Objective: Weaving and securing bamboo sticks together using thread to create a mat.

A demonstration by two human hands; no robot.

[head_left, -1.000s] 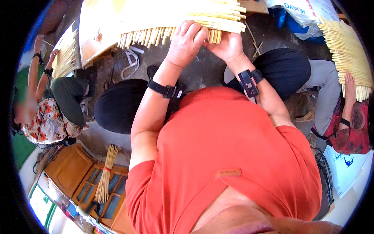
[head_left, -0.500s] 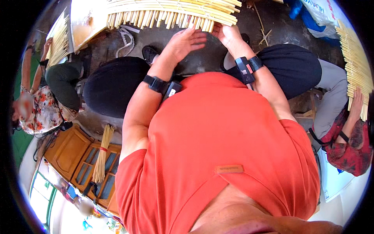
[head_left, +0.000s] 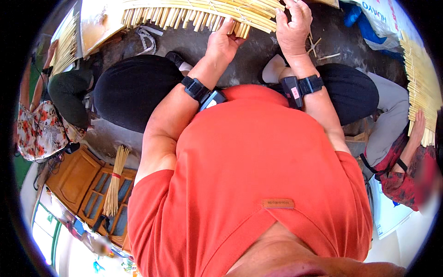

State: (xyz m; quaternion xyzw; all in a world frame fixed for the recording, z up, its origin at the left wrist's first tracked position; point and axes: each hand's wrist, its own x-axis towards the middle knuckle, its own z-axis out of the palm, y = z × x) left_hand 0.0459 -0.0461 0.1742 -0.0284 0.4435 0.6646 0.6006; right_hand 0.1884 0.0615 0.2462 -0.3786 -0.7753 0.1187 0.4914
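A mat of pale yellow sticks point(head_left: 184, 13), bound with thin string, spans the top of the head view; its far part is cut off. My left hand point(head_left: 222, 46) grips its near edge, thumb on top of the stick ends and the other fingers mostly hidden underneath. At the mat's right end is my right hand point(head_left: 294, 34), its fingers bent and the thumb side against the corner. Whatever those fingertips pinch is too small to make out, partly at the picture's edge.
Co-workers sit on both sides, each with a hand at a stick mat point(head_left: 421, 83). Behind on the left, a tied stick bundle point(head_left: 115, 184) lies on wooden cabinet doors point(head_left: 76, 180). Stick scraps point(head_left: 314, 46) and a white strap point(head_left: 146, 39) lie on the dark floor. Plastic sacks point(head_left: 371, 23) stand far right.
My right hand has moved from under the mat's near edge out to its right end. My left hand has closed from spread fingers onto the mat's edge.
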